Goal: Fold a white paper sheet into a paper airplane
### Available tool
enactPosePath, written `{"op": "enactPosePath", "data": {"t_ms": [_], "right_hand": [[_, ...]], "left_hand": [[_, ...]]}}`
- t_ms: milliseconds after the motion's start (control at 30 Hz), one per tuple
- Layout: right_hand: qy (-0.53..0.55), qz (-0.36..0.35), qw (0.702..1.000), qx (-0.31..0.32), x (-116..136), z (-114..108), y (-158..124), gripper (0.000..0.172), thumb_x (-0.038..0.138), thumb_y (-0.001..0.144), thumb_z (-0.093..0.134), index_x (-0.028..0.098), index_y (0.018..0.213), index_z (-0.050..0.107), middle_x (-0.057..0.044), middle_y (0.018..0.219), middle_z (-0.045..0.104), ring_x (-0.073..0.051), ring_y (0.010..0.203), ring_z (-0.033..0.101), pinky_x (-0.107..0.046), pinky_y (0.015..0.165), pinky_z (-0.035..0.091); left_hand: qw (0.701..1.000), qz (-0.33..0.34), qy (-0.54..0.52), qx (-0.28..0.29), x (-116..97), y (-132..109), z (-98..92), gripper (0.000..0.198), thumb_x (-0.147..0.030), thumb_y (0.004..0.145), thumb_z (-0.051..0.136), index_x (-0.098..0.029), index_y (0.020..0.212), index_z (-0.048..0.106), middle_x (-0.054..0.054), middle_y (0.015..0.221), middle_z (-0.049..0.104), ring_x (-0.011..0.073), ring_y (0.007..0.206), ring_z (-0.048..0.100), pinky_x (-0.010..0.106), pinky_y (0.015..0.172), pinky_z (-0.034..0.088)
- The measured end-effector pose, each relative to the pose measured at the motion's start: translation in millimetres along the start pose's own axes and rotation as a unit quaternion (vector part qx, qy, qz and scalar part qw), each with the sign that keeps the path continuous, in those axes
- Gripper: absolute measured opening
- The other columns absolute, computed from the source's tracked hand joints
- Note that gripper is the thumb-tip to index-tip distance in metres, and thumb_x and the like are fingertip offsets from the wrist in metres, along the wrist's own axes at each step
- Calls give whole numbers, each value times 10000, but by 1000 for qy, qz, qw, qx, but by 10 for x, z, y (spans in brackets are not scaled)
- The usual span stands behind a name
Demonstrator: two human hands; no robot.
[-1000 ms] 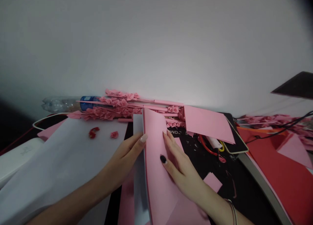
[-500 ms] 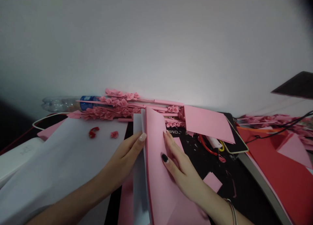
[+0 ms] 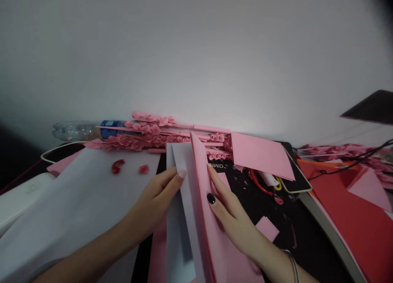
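A stack of upright sheets stands between my hands, parted like an open folder. My left hand (image 3: 161, 193) pinches the white paper (image 3: 176, 229) on the left side, thumb on its near face. My right hand (image 3: 230, 213) grips the pink paper (image 3: 201, 168) on the right side, thumb on the outside and the other fingers along its edge. Further white sheets lean between the two. More pink paper (image 3: 239, 266) lies flat beneath my right wrist. The sheets' lower ends run out of view.
Pink paper flowers (image 3: 132, 141) and a clear plastic bottle (image 3: 76, 131) lie along the wall. Right of my hands are a folded pink sheet (image 3: 260, 154), a phone (image 3: 296, 178), a red-handled tool (image 3: 259, 182), small pink squares (image 3: 267, 229) and red paper (image 3: 353, 209). White paper (image 3: 101, 205) covers the left.
The pink paper in my right hand has shifted right, away from the white sheets, and the gap between them has widened. My left hand has hardly moved.
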State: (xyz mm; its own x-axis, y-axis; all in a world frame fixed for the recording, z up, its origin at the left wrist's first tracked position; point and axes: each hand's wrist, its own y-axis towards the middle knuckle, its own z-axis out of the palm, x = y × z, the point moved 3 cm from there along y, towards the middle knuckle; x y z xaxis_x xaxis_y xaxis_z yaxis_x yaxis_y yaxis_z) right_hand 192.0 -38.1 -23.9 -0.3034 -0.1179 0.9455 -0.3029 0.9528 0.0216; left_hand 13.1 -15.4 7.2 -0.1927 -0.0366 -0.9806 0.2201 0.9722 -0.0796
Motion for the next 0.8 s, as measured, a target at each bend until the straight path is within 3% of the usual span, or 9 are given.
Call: {"op": "enactPosePath", "data": {"t_ms": [133,233,367,467,533,567,633,800], "right_hand": [[84,19,996,26,151,-74,-4,690,479,891,498,334,1474,161,33,1558,102,-212,1420,110,-430,1156,155],[118,28,991,55,298,-97,-61,773,479,865,539,321,1484,103,26,1559,109,-233,1416,137,-423,1129,254],[20,32,999,20,469,-119,-163,833,346,827,600,295,1492,100,-33,1532,248,-268,1357,314,-422,1039,398],[-93,32,995,-30,568,-259,-190,616,270,830,532,252,1421,361,-84,1328,529,-271,1145,540,-388,891,498],[-147,54,987,-37,584,-429,-176,345,265,855,457,221,1159,612,-68,979,666,-224,844,626,-324,689,528],[-176,70,981,-46,574,-536,-163,257,277,864,435,210,966,661,-45,807,648,-194,705,600,-287,584,498],[-227,91,968,-64,527,-750,-133,265,326,866,442,199,680,581,-13,637,535,-151,573,499,-245,471,402],[-223,159,959,-67,310,-1049,-95,361,478,847,441,202,613,443,31,568,377,-110,494,341,-235,423,279]], "left_hand": [[999,-20,-23,32,16,-17,17,276,-407,851,490,-172,792,623,-3,734,628,174,710,563,235,600,432],[1000,-17,20,15,6,-23,30,282,-390,834,498,-170,679,582,-16,657,573,147,622,511,222,540,392],[994,11,105,-26,-55,-20,41,320,-359,814,510,-176,554,472,-40,549,440,118,542,419,212,491,319],[996,9,85,-20,-59,-14,14,327,-390,824,509,-175,577,495,-40,558,448,115,535,417,214,485,313],[1000,-9,23,-13,-11,-9,-44,309,-415,822,526,-172,632,547,-28,606,510,123,565,459,214,503,346],[1000,-24,-17,-12,29,-6,-83,292,-421,814,542,-172,663,568,-23,631,539,127,581,482,214,513,364],[993,-61,-97,-12,131,2,-167,236,-401,796,580,-178,722,595,-20,664,575,135,601,518,215,529,393],[977,-119,-178,-18,369,23,-301,125,-309,769,621,-194,817,633,-21,659,589,141,607,550,212,537,419]]}}
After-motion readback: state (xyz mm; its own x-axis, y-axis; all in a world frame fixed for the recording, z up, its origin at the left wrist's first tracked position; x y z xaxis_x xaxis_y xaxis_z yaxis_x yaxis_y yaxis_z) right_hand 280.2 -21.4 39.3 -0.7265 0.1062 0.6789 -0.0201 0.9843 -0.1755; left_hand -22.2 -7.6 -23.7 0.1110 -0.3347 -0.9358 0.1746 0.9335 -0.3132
